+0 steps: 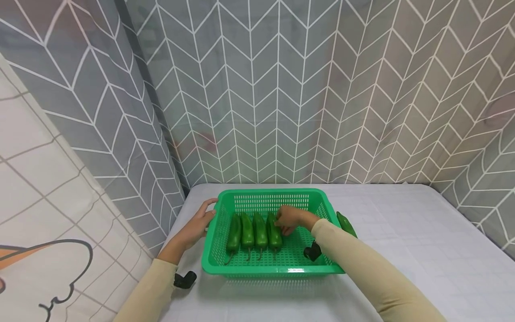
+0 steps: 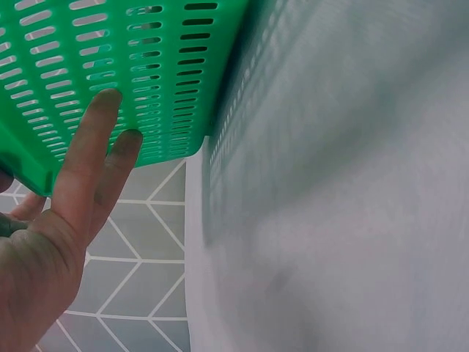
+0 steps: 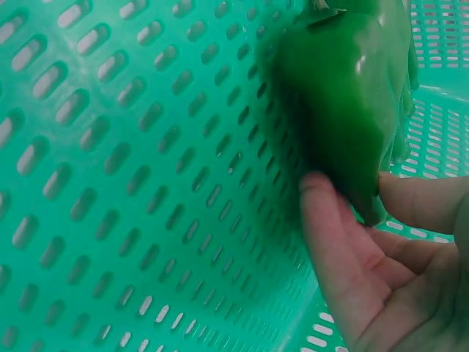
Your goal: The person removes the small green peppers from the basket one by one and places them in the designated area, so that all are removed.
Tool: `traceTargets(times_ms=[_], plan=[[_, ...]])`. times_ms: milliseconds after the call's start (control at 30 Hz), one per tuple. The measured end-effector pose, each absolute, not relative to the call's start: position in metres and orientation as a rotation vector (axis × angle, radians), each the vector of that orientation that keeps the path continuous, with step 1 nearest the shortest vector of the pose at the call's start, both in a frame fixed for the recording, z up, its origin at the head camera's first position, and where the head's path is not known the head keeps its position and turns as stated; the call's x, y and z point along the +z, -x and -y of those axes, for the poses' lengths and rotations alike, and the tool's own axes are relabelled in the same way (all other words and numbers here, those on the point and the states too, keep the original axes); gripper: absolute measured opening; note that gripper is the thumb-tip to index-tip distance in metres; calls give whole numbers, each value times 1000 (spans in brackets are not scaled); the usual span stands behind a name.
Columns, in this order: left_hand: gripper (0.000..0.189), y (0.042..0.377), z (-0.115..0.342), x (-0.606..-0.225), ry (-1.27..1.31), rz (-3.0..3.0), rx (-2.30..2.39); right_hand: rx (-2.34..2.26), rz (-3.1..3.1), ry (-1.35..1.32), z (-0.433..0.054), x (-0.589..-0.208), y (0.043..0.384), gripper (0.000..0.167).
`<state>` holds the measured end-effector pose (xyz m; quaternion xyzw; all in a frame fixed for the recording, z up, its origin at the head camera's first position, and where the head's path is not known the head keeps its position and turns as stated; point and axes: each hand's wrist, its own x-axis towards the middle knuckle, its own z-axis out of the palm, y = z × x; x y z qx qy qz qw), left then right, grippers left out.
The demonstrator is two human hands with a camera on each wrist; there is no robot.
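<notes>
A green plastic basket (image 1: 277, 269) with slotted walls stands on the table. Several long green chili peppers lie side by side in its left half, stems toward me. Inside, my right hand (image 1: 287, 219) pinches the far tip of the rightmost pepper (image 1: 275, 237) in that row. The right wrist view shows thumb and fingers on either side of this pepper's (image 3: 337, 95) narrow end. My left hand (image 1: 197, 226) is at the basket's left rim. Two of its straight fingers (image 2: 86, 158) touch the slotted outer wall (image 2: 157, 73) in the left wrist view.
Another green chili pepper (image 1: 346, 223) lies outside the basket, by its right wall, partly hidden by my right sleeve (image 1: 362, 264). A white cloth covers the table (image 1: 406, 232). Grey patterned curtains (image 1: 281, 112) hang behind and to the sides.
</notes>
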<state>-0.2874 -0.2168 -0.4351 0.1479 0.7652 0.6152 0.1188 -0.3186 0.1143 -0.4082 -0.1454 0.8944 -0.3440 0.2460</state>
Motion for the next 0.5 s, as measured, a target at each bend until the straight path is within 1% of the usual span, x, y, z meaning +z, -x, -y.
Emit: traceTargets(times_ms=[100,200,333,500], plan=[[52,288,217,-436,-435,-2227,1802,-949,-2425,398,-115,-409,319,39],[51,289,217,-436,-441,-2225,1801,-956,-2422,395,-115,-407,319,40],[51,288,217,-435,-450,-2235,1799,-950,-2427,396,-115,-405,319,36],[51,289,217,-436,-454,-2237,1793,-989,-2398,364,-118,-402,319,44]])
